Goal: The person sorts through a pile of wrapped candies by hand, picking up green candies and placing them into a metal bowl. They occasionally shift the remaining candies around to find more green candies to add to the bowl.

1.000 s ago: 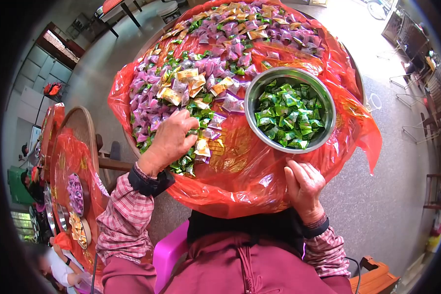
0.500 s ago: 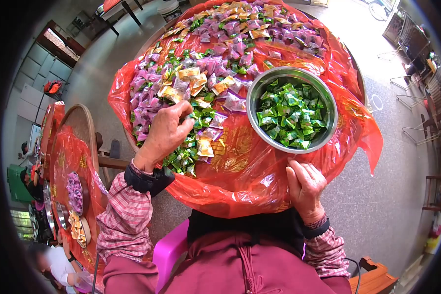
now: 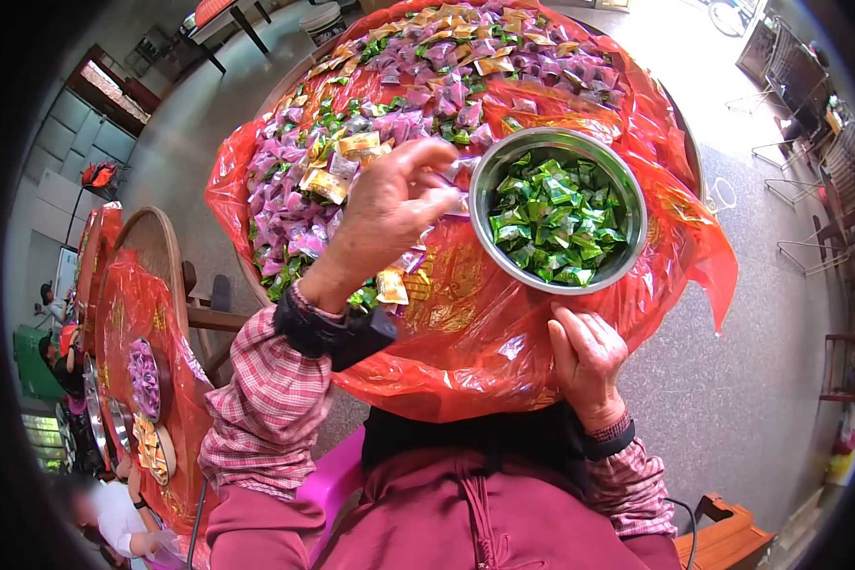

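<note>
My left hand (image 3: pixel 389 214) is above the pile of wrapped sweets, fingers bent toward the steel bowl (image 3: pixel 482 233). Whatever its fingertips pinch is hidden. Just beyond them lies a purple-and-clear packet (image 3: pixel 463 172). Green-wrapped sweets (image 3: pixel 560 218) fill much of the bowl. Close below the bowl's near rim, my right hand (image 3: pixel 589 356) rests on the red plastic sheet (image 3: pixel 465 366), its thumb apart from its loosely bent fingers. Purple-wrapped sweets (image 3: pixel 280 214) and orange-and-white packets (image 3: pixel 325 184) lie mixed with green ones left of the bowl.
More mixed sweets (image 3: pixel 465 47) cover the far side of the round table. On the left, another red-covered table holds a dish of purple sweets (image 3: pixel 145 378) and one of orange packets (image 3: pixel 152 446). A person (image 3: pixel 123 513) is beside it. Chairs line the right side.
My left hand has lifted from the sweets and moved right toward the bowl. My right hand stays below the rim. The whole view has shifted slightly.
</note>
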